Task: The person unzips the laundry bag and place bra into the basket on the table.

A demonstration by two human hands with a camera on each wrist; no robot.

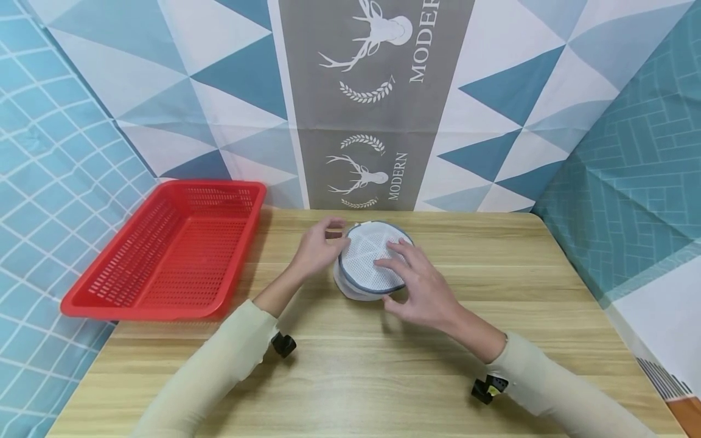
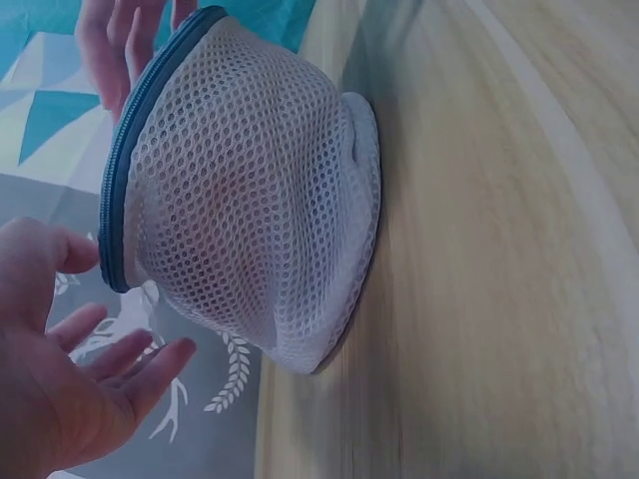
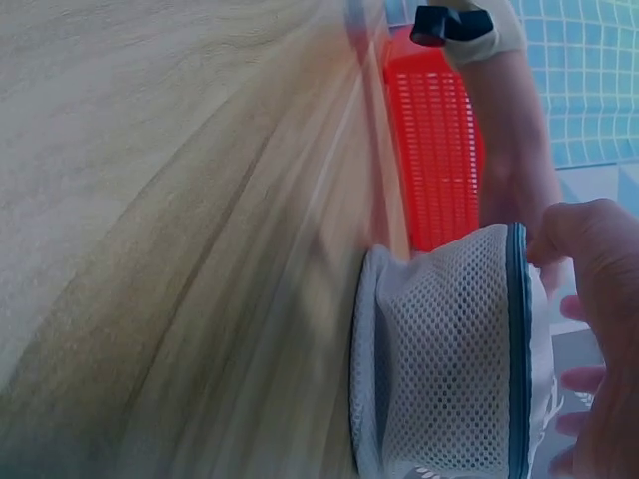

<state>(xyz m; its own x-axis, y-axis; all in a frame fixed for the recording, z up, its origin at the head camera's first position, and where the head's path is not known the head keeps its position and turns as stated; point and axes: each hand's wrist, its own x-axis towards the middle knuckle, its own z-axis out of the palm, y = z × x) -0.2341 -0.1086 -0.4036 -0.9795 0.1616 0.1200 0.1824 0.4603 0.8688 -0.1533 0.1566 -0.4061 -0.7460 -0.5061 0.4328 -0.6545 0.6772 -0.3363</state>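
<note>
Mesh bag (image 1: 364, 258), its underside hidden, stands between left hand (image 1: 322, 244) and right hand (image 1: 420, 285), both loosely spread.

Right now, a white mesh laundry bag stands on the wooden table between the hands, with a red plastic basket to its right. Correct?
The side is wrong: the head view shows the red plastic basket to the left of the white mesh laundry bag. The bag does stand on the wooden table between the left hand and right hand.

We have the bag (image 1: 362, 248) on the table (image 1: 350, 371), the basket (image 1: 148, 312) to its left, and the wall (image 1: 224, 91) behind them both.
</note>
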